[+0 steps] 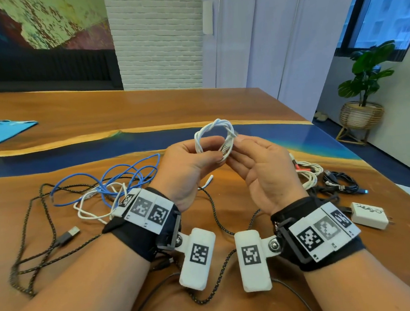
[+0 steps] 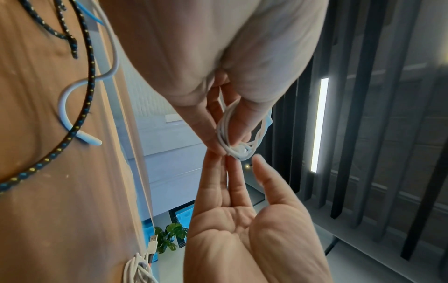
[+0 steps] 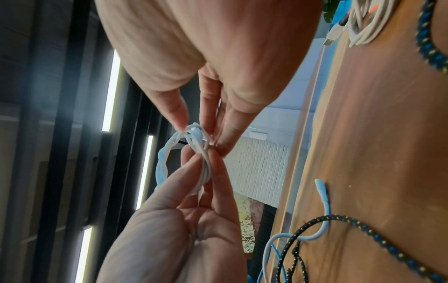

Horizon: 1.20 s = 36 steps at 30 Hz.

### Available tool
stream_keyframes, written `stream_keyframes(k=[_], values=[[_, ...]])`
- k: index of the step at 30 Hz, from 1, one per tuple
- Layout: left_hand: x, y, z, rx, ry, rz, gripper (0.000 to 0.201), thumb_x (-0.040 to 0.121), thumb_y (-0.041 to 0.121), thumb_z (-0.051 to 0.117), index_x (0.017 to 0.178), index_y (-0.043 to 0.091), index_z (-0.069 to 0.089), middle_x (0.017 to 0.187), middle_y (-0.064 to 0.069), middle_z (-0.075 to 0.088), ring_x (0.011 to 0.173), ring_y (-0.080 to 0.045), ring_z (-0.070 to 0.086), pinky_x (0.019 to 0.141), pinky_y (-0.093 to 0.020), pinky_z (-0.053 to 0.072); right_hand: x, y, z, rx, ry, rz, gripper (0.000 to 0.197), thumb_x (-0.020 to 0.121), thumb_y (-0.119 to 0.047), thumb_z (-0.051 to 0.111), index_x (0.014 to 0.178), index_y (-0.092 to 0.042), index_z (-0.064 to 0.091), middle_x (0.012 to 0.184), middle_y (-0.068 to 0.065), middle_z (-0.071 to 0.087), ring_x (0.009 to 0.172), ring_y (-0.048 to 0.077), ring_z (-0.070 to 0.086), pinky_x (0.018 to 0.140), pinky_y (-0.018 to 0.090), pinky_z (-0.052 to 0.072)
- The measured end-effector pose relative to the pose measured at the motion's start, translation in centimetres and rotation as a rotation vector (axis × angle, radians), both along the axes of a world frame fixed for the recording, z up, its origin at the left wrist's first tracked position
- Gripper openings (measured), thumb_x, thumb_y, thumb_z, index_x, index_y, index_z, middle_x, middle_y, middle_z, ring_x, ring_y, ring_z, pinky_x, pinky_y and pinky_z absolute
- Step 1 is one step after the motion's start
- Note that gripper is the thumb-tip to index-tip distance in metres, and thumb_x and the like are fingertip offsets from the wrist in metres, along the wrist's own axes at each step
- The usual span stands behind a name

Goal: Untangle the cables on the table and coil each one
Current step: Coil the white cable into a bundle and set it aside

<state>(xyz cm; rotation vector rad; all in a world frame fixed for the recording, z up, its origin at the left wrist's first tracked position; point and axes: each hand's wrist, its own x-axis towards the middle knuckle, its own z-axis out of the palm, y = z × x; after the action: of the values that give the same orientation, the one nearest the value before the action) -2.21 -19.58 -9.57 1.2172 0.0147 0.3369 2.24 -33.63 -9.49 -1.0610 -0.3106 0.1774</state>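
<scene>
A small white cable coil [image 1: 214,133] is held up above the table [image 1: 220,105] between both hands. My left hand [image 1: 212,152] grips one side of the loop between thumb and fingers, as the left wrist view shows on the coil [image 2: 226,132]. My right hand [image 1: 232,148] pinches the wrapped end with its connector; the right wrist view shows its fingertips [image 3: 181,124] on that knot [image 3: 196,134]. On the table to the left lie a blue cable [image 1: 118,176], a loose white cable [image 1: 91,209] and a black braided cable [image 1: 35,240], tangled together.
At the right sit a coiled white cable [image 1: 309,174], a coiled black cable [image 1: 341,182] and a white charger plug [image 1: 368,215]. Blue paper [image 1: 1,132] lies at the far left. The table's right edge is close; a potted plant [image 1: 363,78] stands beyond.
</scene>
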Motion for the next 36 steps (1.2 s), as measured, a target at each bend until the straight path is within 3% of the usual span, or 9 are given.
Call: stream_keyframes(k=[4,7,11,16,19,25,29,33,36], values=[[-0.2,-0.4,0.0,0.081,-0.002,0.019,0.020,0.086,-0.011,0.068,0.098,0.003,0.075,0.094,-0.016,0.078,0.087,-0.023,0.074,0.084,-0.031,0.061,0.2,0.0,-0.2,-0.092,-0.057,-0.076,0.030,0.084,-0.002,0.077,0.113,0.002,0.068,0.097,0.016,0.076,0.089,0.029,0.075,0.081,0.038,0.062],[-0.4,-0.2,0.4,0.041,0.006,0.012,0.006,0.092,0.007,0.070,0.092,0.004,0.075,0.088,-0.012,0.077,0.084,-0.021,0.075,0.079,-0.031,0.062,0.2,0.1,-0.1,-0.052,-0.017,-0.044,0.031,0.084,0.000,0.074,0.114,0.003,0.066,0.095,0.017,0.076,0.090,0.031,0.075,0.081,0.038,0.062],[-0.2,0.3,0.7,0.002,0.024,0.050,0.023,0.093,0.025,0.070,0.089,0.002,0.070,0.079,-0.009,0.073,0.076,-0.020,0.073,0.068,-0.026,0.062,0.0,0.2,0.0,-0.015,0.029,0.014,0.024,0.090,-0.001,0.069,0.114,0.001,0.065,0.095,0.018,0.075,0.086,0.028,0.074,0.078,0.034,0.062],[0.1,0.9,0.6,-0.017,0.048,0.097,0.014,0.093,0.017,0.072,0.096,0.004,0.069,0.087,-0.014,0.072,0.073,-0.023,0.070,0.059,-0.023,0.058,0.2,0.0,0.0,0.050,0.105,0.122,0.013,0.097,-0.004,0.060,0.108,-0.006,0.066,0.086,0.009,0.073,0.076,0.018,0.070,0.068,0.027,0.060],[0.2,1.1,0.4,-0.008,0.043,0.078,0.011,0.094,0.015,0.071,0.096,0.005,0.070,0.086,-0.012,0.072,0.072,-0.020,0.068,0.059,-0.022,0.057,0.1,-0.1,-0.2,0.066,0.134,0.198,0.017,0.097,-0.004,0.057,0.110,-0.008,0.066,0.090,0.011,0.075,0.080,0.018,0.073,0.073,0.029,0.062],[0.0,1.6,0.4,0.067,0.006,0.019,0.007,0.091,0.007,0.072,0.097,0.007,0.073,0.089,-0.010,0.072,0.077,-0.017,0.069,0.066,-0.023,0.057,0.3,0.0,-0.4,0.090,0.151,0.224,0.024,0.097,-0.002,0.055,0.119,-0.004,0.064,0.099,0.017,0.074,0.093,0.026,0.074,0.088,0.040,0.062],[-0.1,1.5,0.2,0.154,-0.005,-0.042,0.017,0.087,-0.002,0.073,0.102,0.006,0.072,0.092,-0.010,0.074,0.084,-0.019,0.071,0.074,-0.026,0.057,0.6,-0.1,-0.5,0.065,0.137,0.191,0.022,0.098,-0.001,0.055,0.116,-0.007,0.067,0.097,0.015,0.074,0.089,0.024,0.073,0.086,0.039,0.061],[-0.3,1.5,0.4,0.246,0.019,-0.024,0.020,0.084,-0.008,0.074,0.099,0.005,0.073,0.102,-0.022,0.075,0.089,-0.027,0.073,0.083,-0.035,0.061,0.6,-0.3,-0.4,0.007,0.120,0.151,0.023,0.097,-0.001,0.057,0.116,-0.009,0.068,0.096,0.013,0.075,0.087,0.023,0.073,0.091,0.042,0.059],[-0.2,1.5,0.5,0.243,0.052,0.010,0.020,0.084,-0.013,0.069,0.095,0.003,0.072,0.098,-0.021,0.076,0.088,-0.029,0.075,0.081,-0.036,0.063,0.5,-0.3,-0.5,0.000,0.117,0.153,0.027,0.096,-0.002,0.058,0.120,-0.010,0.068,0.097,0.012,0.075,0.087,0.022,0.073,0.092,0.042,0.058]])
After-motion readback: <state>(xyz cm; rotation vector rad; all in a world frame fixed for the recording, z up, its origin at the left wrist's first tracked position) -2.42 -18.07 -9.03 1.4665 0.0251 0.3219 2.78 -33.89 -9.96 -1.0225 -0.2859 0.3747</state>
